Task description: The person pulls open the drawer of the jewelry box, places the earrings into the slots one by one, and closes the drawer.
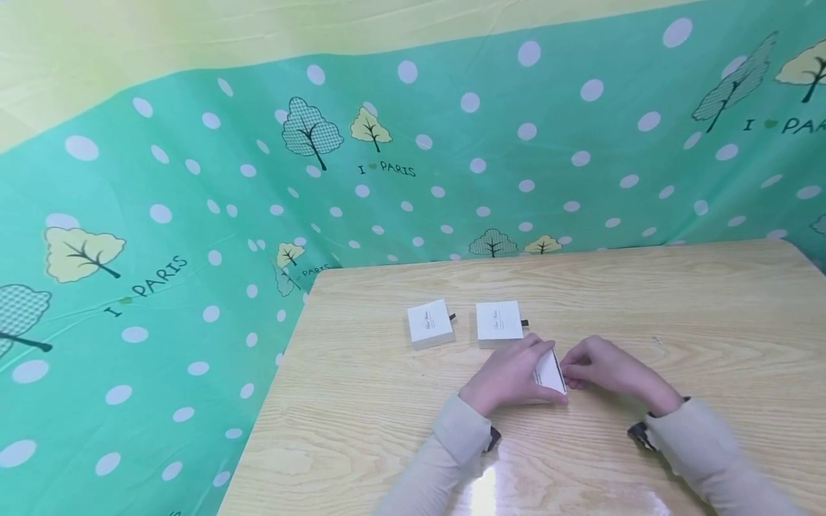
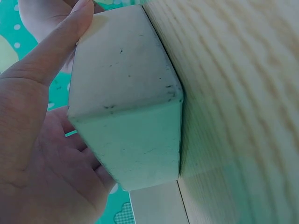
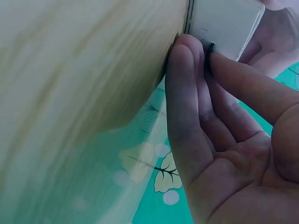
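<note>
Head view: a small white box [image 1: 550,374] is being held tilted on the tabletop [image 1: 710,308], gripped by the left hand [image 1: 510,374]; its dark tab [image 3: 209,47] is being pinched by the right hand [image 1: 603,369]. Box apparently unopened. 2 closed boxes [image 1: 431,323] are lying behind.

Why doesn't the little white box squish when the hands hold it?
The little white box probably stays stiff: its flat sides and sharp corners look unbent under the left hand. It seems light, since fingertips alone tilt it on the table. Flat sides mean it likely won't roll. The right hand pinches a small dark tab.
</note>
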Tool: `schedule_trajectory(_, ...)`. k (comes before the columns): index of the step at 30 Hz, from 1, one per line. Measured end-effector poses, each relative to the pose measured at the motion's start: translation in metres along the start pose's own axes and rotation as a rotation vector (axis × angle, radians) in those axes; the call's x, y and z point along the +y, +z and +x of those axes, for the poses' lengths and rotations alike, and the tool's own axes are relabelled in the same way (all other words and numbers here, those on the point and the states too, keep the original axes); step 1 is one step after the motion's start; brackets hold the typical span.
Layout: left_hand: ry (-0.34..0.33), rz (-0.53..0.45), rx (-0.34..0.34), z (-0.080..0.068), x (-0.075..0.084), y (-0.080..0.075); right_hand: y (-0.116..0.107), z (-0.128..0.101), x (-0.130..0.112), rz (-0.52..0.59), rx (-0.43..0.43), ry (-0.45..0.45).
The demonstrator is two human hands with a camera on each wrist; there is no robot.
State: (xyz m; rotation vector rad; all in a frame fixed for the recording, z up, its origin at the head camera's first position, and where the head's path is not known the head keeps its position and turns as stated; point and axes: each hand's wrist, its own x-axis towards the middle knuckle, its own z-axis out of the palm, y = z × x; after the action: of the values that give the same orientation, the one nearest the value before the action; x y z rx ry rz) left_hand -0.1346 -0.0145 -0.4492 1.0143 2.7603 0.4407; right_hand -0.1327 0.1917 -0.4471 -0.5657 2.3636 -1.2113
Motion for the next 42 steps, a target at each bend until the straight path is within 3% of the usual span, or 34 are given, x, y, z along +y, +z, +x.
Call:
schedule_trajectory(14, 0.013, 0.03, 0.007, 0.001, 0.0, 0.002, 0.005, 0.0, -0.001, -0.01, 0.02, 0.025)
schedule_trajectory(22, 0.019, -0.014, -0.011, -0.003, -0.001, -0.004, 0.004, -0.004, -0.011, -0.126, 0.111, 0.075)
schedule_trajectory(28, -0.019, -0.11, 0.006, -0.006, -0.003, -0.019, 0.001, -0.008, -0.022, -0.137, 0.205, -0.015)
schedule_trajectory(34, -0.024, -0.085, 0.008, -0.011, -0.006, -0.027, 0.001, -0.01, -0.028, -0.145, 0.24, -0.042)
schedule_trajectory(42, -0.013, -0.023, 0.016, -0.019, -0.014, -0.024, 0.007, -0.01, -0.03, -0.229, 0.229, -0.114)
